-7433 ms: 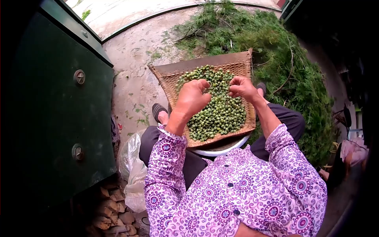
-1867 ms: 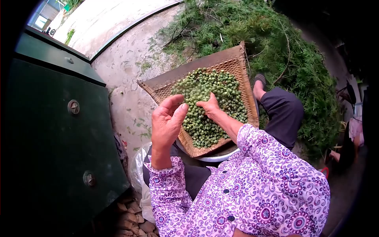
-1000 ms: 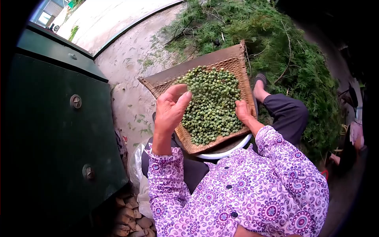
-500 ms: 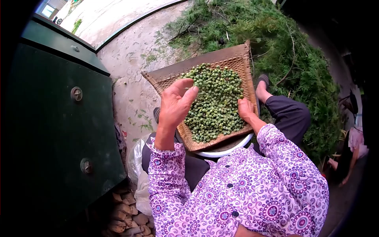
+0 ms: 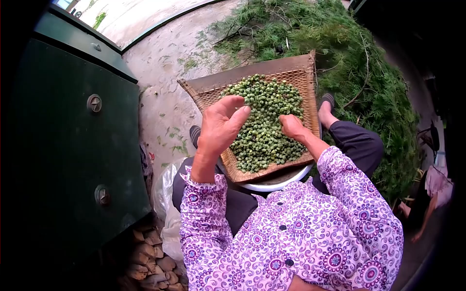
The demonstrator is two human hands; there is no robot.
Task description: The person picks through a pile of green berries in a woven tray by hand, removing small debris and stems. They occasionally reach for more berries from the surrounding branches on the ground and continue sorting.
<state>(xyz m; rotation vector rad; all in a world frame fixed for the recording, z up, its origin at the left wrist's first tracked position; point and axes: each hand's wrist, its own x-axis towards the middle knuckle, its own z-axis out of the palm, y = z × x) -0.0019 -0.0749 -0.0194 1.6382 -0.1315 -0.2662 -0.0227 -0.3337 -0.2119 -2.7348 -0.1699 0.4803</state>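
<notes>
Curling loosely, the person's left hand hangs over the left side of the woven tray, thumb and forefinger bent toward each other with a small gap at their tips; from where I stand I can't tell whether anything sits inside it. The right hand is closed up, knuckles upward, at the right side of the green cones; its fingertips are hidden, so I can't say whether it grips one. The cones lie heaped in the tray, which sits askew over a white-rimmed basin between the knees.

What worries me is that tray. It looks merely perched, so a shifting knee or a wrist pressing one side could tip it and send cones onto the floor. The heap also comes close to the near edge, where a careless sweep might push some over.

Counting up: one tray, one basin, two hands and two striped shoes, one on each foot. I make it one clear plastic bag at the left and two star bosses on the big front of the dark green door. Cones, cut branches on the far right and wood pieces are too many to number.
</notes>
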